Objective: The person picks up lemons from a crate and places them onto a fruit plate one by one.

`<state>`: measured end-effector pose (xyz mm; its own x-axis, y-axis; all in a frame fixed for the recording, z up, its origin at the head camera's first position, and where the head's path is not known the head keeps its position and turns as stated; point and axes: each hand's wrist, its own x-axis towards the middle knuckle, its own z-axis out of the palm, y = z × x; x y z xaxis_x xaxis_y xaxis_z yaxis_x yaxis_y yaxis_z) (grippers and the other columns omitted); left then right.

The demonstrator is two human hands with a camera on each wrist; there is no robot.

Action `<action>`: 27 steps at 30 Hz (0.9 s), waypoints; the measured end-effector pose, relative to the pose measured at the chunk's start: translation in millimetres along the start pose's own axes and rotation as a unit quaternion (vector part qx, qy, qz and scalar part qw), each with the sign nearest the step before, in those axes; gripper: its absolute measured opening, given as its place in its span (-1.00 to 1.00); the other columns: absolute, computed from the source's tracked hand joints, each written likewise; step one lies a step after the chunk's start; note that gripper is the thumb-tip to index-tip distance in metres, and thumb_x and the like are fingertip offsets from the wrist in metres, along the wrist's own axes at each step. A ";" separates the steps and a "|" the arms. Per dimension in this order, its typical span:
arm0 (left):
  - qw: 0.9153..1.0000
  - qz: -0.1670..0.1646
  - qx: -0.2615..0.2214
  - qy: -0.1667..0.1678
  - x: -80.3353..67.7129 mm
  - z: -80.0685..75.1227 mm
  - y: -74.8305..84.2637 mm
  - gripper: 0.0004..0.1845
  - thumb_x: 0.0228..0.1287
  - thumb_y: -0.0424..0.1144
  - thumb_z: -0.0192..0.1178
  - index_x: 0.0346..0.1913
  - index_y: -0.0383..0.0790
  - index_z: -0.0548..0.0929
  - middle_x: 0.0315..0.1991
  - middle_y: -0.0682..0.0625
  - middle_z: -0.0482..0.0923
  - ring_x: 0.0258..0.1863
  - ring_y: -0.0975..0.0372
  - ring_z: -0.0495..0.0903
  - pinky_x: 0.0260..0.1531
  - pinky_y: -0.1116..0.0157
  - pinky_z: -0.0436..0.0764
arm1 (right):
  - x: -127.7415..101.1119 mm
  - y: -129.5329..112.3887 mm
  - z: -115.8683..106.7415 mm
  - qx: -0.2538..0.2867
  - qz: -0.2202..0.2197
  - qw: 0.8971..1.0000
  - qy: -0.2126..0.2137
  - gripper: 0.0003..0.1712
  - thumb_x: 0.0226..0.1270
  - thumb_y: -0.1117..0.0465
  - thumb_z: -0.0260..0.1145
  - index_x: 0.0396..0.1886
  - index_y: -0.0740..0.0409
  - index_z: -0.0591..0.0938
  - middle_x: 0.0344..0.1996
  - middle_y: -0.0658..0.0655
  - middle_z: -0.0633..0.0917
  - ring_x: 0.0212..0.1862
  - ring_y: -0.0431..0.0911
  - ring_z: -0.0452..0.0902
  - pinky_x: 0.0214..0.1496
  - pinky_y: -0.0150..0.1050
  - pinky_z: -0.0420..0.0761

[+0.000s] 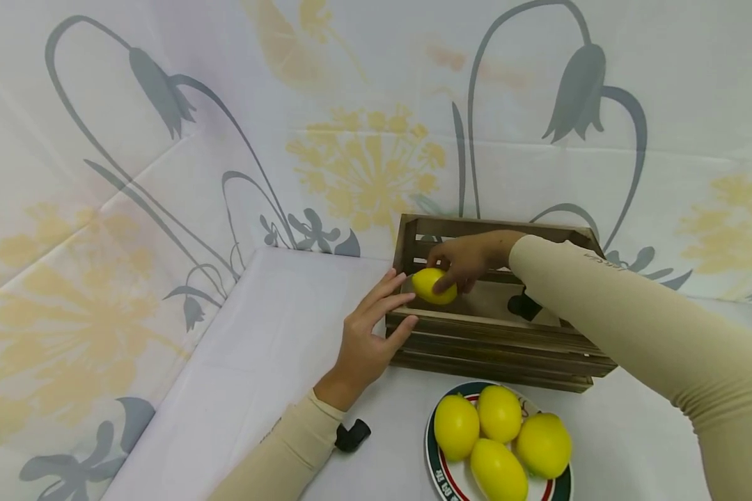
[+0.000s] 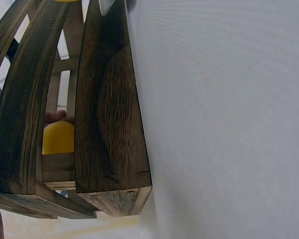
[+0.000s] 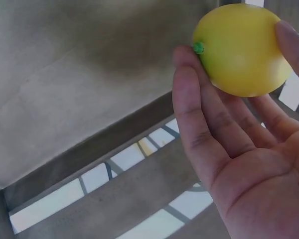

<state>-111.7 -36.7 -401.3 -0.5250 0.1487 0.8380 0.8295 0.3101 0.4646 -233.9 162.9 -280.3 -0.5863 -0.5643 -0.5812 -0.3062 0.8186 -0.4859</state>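
Note:
My right hand (image 1: 466, 259) grips a yellow lemon (image 1: 434, 286) inside the left end of a brown slatted wooden crate (image 1: 495, 344). In the right wrist view the lemon (image 3: 244, 52) shows a green stem tip, with the thumb on one side and the fingers on the other. My left hand (image 1: 371, 334) rests at the crate's left end, its fingers fairly straight. Through a gap between the slats, the left wrist view shows part of the lemon (image 2: 59, 138).
In front of the crate stands a patterned plate (image 1: 435, 456) with several lemons (image 1: 500, 414) on it. A white cloth (image 1: 276, 327) covers the table. Behind, a flower-printed cloth (image 1: 376, 83) hangs.

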 end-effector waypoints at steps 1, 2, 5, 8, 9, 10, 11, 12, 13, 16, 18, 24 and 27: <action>1.000 0.000 -0.001 -0.001 -0.1 0.1 0.2 -0.67 0.28 -0.31 0.35 0.09 -0.29 0.67 0.29 -0.21 0.53 0.43 -0.03 0.40 0.38 0.14 0.45 | -1.3 -0.5 -0.5 0.000 0.001 1.000 0.004 -0.42 0.42 0.10 0.32 0.30 0.23 0.40 0.21 0.33 0.50 -0.06 0.01 0.68 0.04 -0.12 0.74; 1.000 -0.001 -0.003 -0.001 0.1 0.3 0.3 -0.67 0.28 -0.32 0.36 0.09 -0.29 0.67 0.30 -0.21 0.53 0.43 -0.04 0.39 0.38 0.14 0.45 | -2.6 -1.2 -1.0 0.002 0.001 1.000 0.008 -0.42 0.41 0.10 0.33 0.31 0.24 0.40 0.22 0.33 0.50 -0.06 0.01 0.69 0.03 -0.12 0.75; 1.000 -0.001 -0.005 0.000 0.6 0.6 0.4 -0.67 0.28 -0.32 0.35 0.09 -0.28 0.67 0.30 -0.20 0.53 0.42 -0.05 0.40 0.39 0.14 0.44 | -6.6 -3.8 -2.4 0.011 0.002 1.000 0.019 -0.41 0.41 0.11 0.34 0.31 0.24 0.40 0.22 0.33 0.49 -0.06 0.01 0.69 0.05 -0.09 0.74; 1.000 0.002 -0.005 0.003 1.3 0.6 0.7 -0.68 0.31 -0.28 0.33 0.09 -0.29 0.67 0.30 -0.21 0.53 0.42 -0.05 0.40 0.39 0.13 0.44 | -9.7 -6.4 -3.8 0.026 0.000 0.999 0.026 -0.41 0.40 0.12 0.35 0.31 0.24 0.40 0.21 0.31 0.52 -0.05 0.01 0.69 0.07 -0.08 0.74; 1.000 0.002 -0.004 0.004 1.1 0.6 0.5 -0.68 0.33 -0.26 0.32 0.09 -0.29 0.67 0.29 -0.21 0.53 0.42 -0.05 0.40 0.38 0.13 0.45 | -10.6 -7.3 -4.2 0.030 0.000 0.999 0.027 -0.41 0.39 0.12 0.35 0.30 0.24 0.41 0.21 0.30 0.53 -0.05 0.01 0.69 0.07 -0.09 0.73; 1.000 0.002 -0.004 0.005 1.0 0.6 0.3 -0.68 0.34 -0.24 0.31 0.09 -0.29 0.67 0.29 -0.21 0.53 0.42 -0.04 0.40 0.38 0.14 0.45 | -11.6 -8.0 -4.7 0.034 -0.001 0.999 0.028 -0.41 0.39 0.12 0.35 0.31 0.24 0.40 0.22 0.30 0.53 -0.04 0.01 0.69 0.07 -0.10 0.73; 1.000 0.004 -0.002 0.005 0.9 0.5 0.2 -0.68 0.35 -0.22 0.31 0.08 -0.30 0.67 0.29 -0.21 0.53 0.42 -0.05 0.40 0.38 0.13 0.45 | -13.1 -9.0 -5.1 0.036 -0.003 0.999 0.031 -0.40 0.40 0.12 0.35 0.32 0.24 0.39 0.23 0.30 0.53 -0.03 0.01 0.68 0.08 -0.10 0.73; 1.000 0.005 -0.002 0.006 0.9 0.6 0.0 -0.68 0.36 -0.21 0.30 0.08 -0.30 0.67 0.29 -0.21 0.53 0.42 -0.04 0.40 0.38 0.14 0.45 | -14.7 -9.7 -5.5 0.039 -0.004 0.999 0.033 -0.39 0.40 0.12 0.35 0.33 0.23 0.38 0.23 0.30 0.53 -0.01 0.01 0.67 0.09 -0.10 0.73; 1.000 0.005 -0.002 0.005 0.8 0.9 -0.5 -0.68 0.37 -0.20 0.29 0.09 -0.29 0.67 0.29 -0.21 0.53 0.43 -0.04 0.40 0.38 0.14 0.45 | -16.3 -10.2 -5.8 0.042 -0.005 0.998 0.038 -0.37 0.40 0.12 0.35 0.36 0.21 0.37 0.24 0.29 0.53 0.00 0.01 0.67 0.10 -0.09 0.72; 1.000 0.002 -0.002 0.005 0.7 1.2 -1.6 -0.67 0.37 -0.18 0.29 0.09 -0.29 0.67 0.30 -0.21 0.53 0.43 -0.04 0.39 0.38 0.14 0.45 | -20.7 -11.2 -6.5 0.043 -0.011 0.998 0.046 -0.28 0.42 0.11 0.32 0.47 0.13 0.28 0.25 0.30 0.52 0.04 0.01 0.64 0.15 -0.04 0.69; 1.000 0.000 0.000 0.005 0.6 1.0 -1.7 -0.67 0.36 -0.19 0.30 0.09 -0.29 0.68 0.30 -0.21 0.53 0.43 -0.03 0.39 0.39 0.14 0.45 | -22.9 -11.6 -6.6 0.042 -0.016 0.998 0.051 -0.25 0.43 0.11 0.31 0.52 0.07 0.24 0.26 0.29 0.52 0.06 0.01 0.63 0.17 -0.02 0.68; 1.000 -0.003 0.001 0.003 -0.4 0.1 -0.7 -0.68 0.33 -0.24 0.33 0.09 -0.28 0.68 0.30 -0.20 0.53 0.44 -0.02 0.38 0.40 0.14 0.43 | -26.7 -11.8 -6.5 0.039 -0.027 0.997 0.065 -0.25 0.43 0.11 0.32 0.53 0.04 0.27 0.30 0.31 0.50 0.08 0.04 0.63 0.10 -0.09 0.72; 1.000 -0.001 -0.001 0.004 -0.6 0.8 -0.8 -0.67 0.33 -0.24 0.33 0.09 -0.29 0.67 0.30 -0.21 0.53 0.43 -0.02 0.39 0.39 0.14 0.44 | -28.7 -10.7 -7.0 0.043 -0.031 0.996 0.073 -0.28 0.42 0.10 0.32 0.51 0.05 0.30 0.28 0.31 0.50 0.07 0.05 0.63 0.08 -0.10 0.73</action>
<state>-112.2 -36.3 -402.4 -0.5242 0.1404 0.8400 0.8293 0.3087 0.4659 -219.1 171.2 -253.9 -0.6736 -0.5865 -0.4497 -0.2831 0.7668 -0.5761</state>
